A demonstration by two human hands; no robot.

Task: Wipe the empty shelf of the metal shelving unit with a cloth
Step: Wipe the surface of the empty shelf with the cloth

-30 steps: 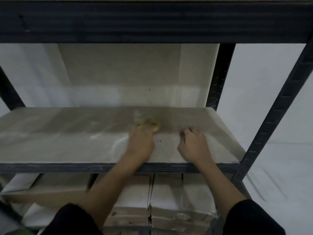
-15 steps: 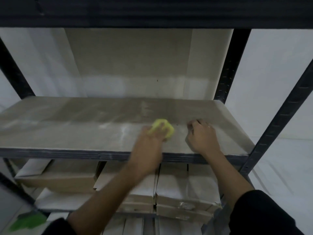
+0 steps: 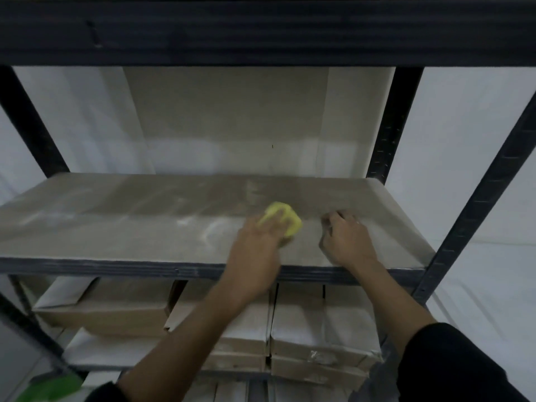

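We're looking down at the shelf (image 3: 121, 224), a pale dusty board on a dark metal frame, with whitish streaks across its middle. The left hand (image 3: 255, 248) lies on the yellow cloth (image 3: 282, 217), pressing it to the board right of centre; its fingers (image 3: 275, 224) lie over the cloth's near edge, a little blurred, so we cannot tell whether they are laid flat on it or curled round it. The cloth bulges out beyond the fingertips toward the back of the shelf. Just beside it, to the right and apart from it, the right hand (image 3: 346, 240) rests on the board with its fingers curled under and holding nothing, its wrist crossing the front rail (image 3: 116, 268). Both forearms are bare, with dark sleeves (image 3: 452, 364) at the bottom edge. Below the rail we see cardboard boxes (image 3: 322, 323) packed side by side on the lower shelf, and something green (image 3: 49, 388), too blurred to name, at the bottom left corner
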